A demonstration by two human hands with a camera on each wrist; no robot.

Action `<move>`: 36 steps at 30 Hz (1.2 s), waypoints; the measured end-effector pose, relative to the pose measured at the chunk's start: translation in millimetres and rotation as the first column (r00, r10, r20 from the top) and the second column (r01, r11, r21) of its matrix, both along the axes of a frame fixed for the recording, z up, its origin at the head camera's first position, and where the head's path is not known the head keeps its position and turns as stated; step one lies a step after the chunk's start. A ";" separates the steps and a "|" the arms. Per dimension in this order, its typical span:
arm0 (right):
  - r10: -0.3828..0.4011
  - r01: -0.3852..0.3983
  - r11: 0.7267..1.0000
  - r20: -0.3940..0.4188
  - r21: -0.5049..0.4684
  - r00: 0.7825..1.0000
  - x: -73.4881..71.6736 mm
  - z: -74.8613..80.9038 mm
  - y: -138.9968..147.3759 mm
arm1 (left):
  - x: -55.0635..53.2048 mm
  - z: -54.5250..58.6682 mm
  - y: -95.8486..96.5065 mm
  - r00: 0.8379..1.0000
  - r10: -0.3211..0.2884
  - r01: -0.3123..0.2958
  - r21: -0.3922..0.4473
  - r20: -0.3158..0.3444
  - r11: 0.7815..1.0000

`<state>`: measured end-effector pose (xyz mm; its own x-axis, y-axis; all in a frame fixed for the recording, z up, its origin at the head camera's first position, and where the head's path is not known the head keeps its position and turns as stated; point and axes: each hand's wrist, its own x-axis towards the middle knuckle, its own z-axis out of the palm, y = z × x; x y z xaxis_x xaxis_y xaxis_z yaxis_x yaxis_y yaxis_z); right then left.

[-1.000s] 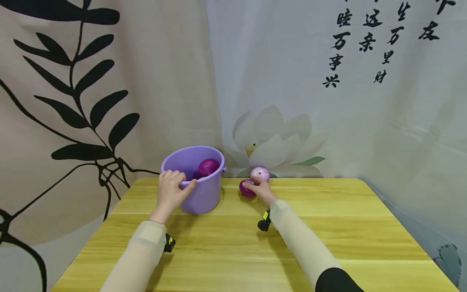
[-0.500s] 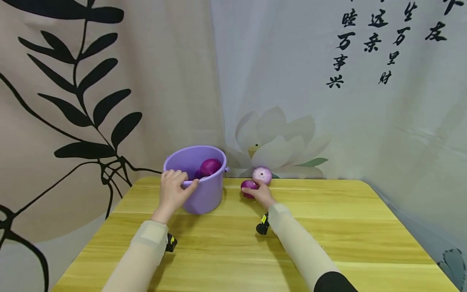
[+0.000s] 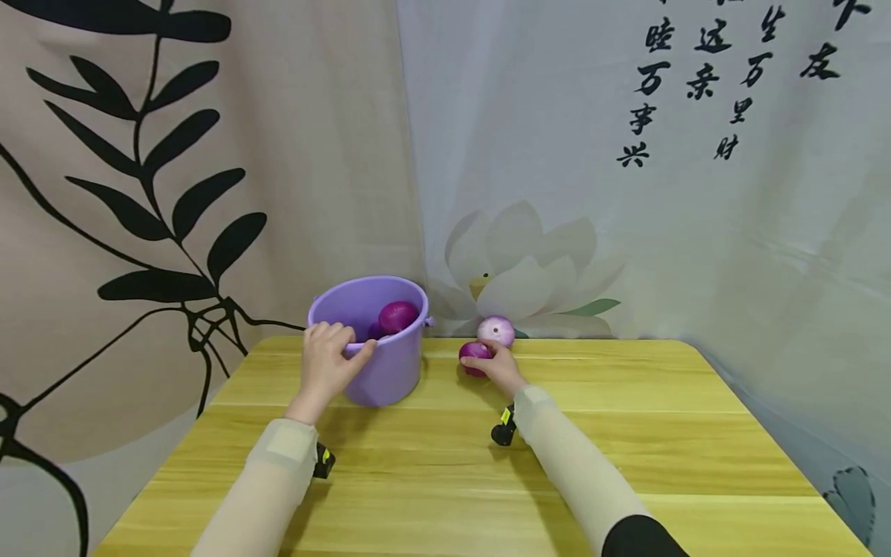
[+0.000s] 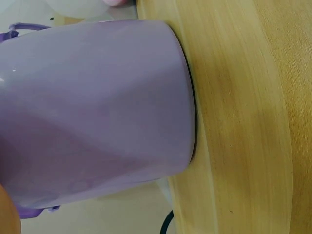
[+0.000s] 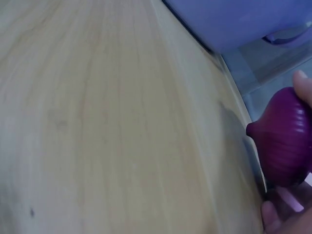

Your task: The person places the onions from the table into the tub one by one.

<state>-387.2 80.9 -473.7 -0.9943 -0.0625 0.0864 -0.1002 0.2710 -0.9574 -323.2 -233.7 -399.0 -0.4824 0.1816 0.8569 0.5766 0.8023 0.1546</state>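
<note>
In the head view, my left hand (image 3: 326,363) grips the near rim of a purple bucket (image 3: 383,375), thumb along the outer side. Purple-red onions (image 3: 398,317) lie inside it; the bucket wall hides its bottom. To the bucket's right, my right hand (image 3: 503,367) holds a purple-red onion (image 3: 476,359) between thumb and fingers, at the table's far edge. A paler onion (image 3: 496,331) with a whitish face sits just behind. The right wrist view shows the held onion (image 5: 285,139) close up, its pointed tip toward the table. Bucket wall (image 4: 97,107) fills much of the left wrist view.
A wood-grain table (image 3: 431,480) spans the foreground, its far edge close to a printed curtain (image 3: 334,139) with black leaves, a pale lotus and dark characters. Small black devices sit at both wrists. The bucket stands near the table's far left part.
Fingers of my right hand have shifted slightly on the onion, which stays in about the same place. My left hand and the bucket hold still; the head view sways a little.
</note>
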 end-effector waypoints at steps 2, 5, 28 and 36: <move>0.003 -0.003 1.000 -0.002 -0.004 1.000 -0.1 0.0 2.0 | 0.1 0.2 0.6 1.000 0.004 -0.004 -0.003 0.005 1.000; 0.010 -0.010 1.000 -0.007 -0.009 1.000 -0.6 -1.2 5.7 | 0.5 0.2 1.1 1.000 0.005 -0.005 -0.001 0.006 1.000; -0.004 -0.004 0.995 -0.076 -0.104 0.997 9.5 -9.3 23.0 | 1.1 0.1 1.2 1.000 0.004 -0.004 -0.001 -0.004 1.000; -0.031 0.027 0.993 -0.033 -0.111 0.999 5.4 -9.0 26.1 | 1.5 1.1 1.8 1.000 0.009 -0.009 -0.002 0.001 1.000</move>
<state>-381.8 107.0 -482.7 -0.9919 -0.0222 0.1252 -0.1272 0.1672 -0.9777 -321.7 -232.0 -397.9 -0.4851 0.1788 0.8559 0.5694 0.8075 0.1540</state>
